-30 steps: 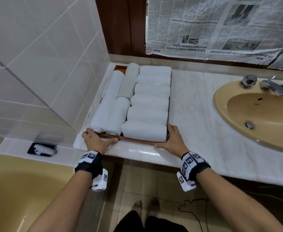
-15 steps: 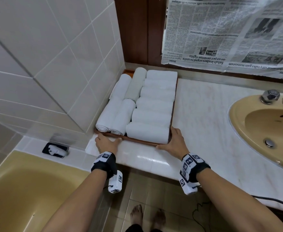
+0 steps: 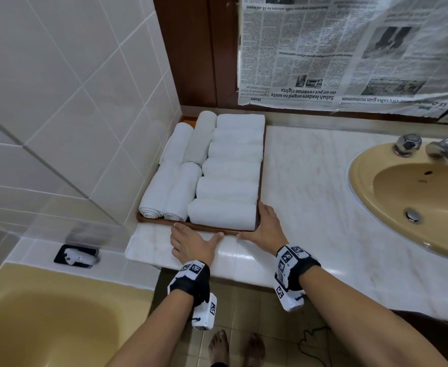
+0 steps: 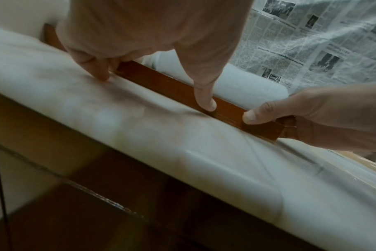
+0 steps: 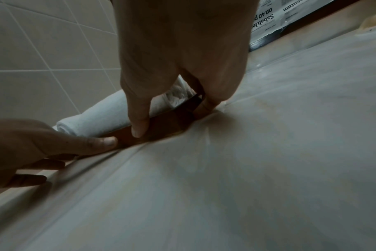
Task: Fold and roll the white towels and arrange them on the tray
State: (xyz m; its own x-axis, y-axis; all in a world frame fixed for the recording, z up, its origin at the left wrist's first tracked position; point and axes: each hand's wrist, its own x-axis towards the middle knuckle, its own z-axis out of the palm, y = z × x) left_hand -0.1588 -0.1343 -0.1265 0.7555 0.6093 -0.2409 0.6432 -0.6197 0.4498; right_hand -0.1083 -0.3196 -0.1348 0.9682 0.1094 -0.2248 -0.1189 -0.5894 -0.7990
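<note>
You are pressing your left hand (image 3: 191, 243) and right hand (image 3: 266, 225), fingers spread, against the tray (image 3: 212, 229) full of rolled towels (image 3: 231, 170) on the counter (image 3: 310, 181). Next, probably just nudging it straight.

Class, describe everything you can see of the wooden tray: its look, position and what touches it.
The tray is a flat, reddish-brown wooden rectangle with a low rim, lying on the white marble counter in the corner by the tiled wall. Rolled white towels fill it. The left hand presses its near rim; the right hand wraps its near right corner.
</note>
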